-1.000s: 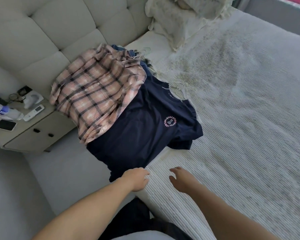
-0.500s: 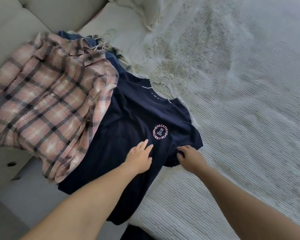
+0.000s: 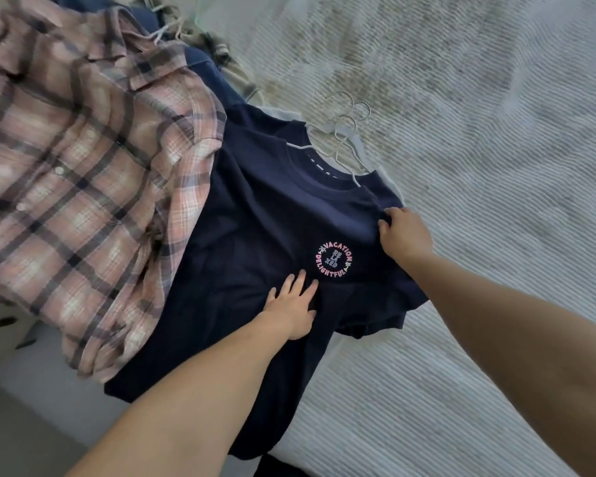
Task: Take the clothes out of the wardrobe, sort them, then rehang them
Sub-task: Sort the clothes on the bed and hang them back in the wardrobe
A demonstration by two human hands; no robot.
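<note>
A navy T-shirt (image 3: 255,235) with a round pink "VACATION DELIGHTFUL" print lies face up on the bed, still on a white wire hanger (image 3: 344,139) whose hook pokes out of the collar. My left hand (image 3: 291,306) lies flat on the shirt's chest, fingers spread, just below the print. My right hand (image 3: 405,235) pinches the fabric at the shirt's right shoulder. A pink plaid shirt (image 3: 83,187) lies to the left, overlapping the navy shirt's edge. More navy and plaid garments on hangers (image 3: 172,25) peek out behind it.
The bed has a ribbed white cover (image 3: 479,166) stretching right and toward me. A pale bedside cabinet (image 3: 0,335) shows at the lower left edge, partly hidden by the plaid shirt. A dark garment (image 3: 276,469) hangs at the bottom edge.
I have leaned in closer over the clothes. Both hands moved from the bed edge onto the navy T-shirt; the right hand went up from the sleeve to the shoulder and gripped the fabric.
</note>
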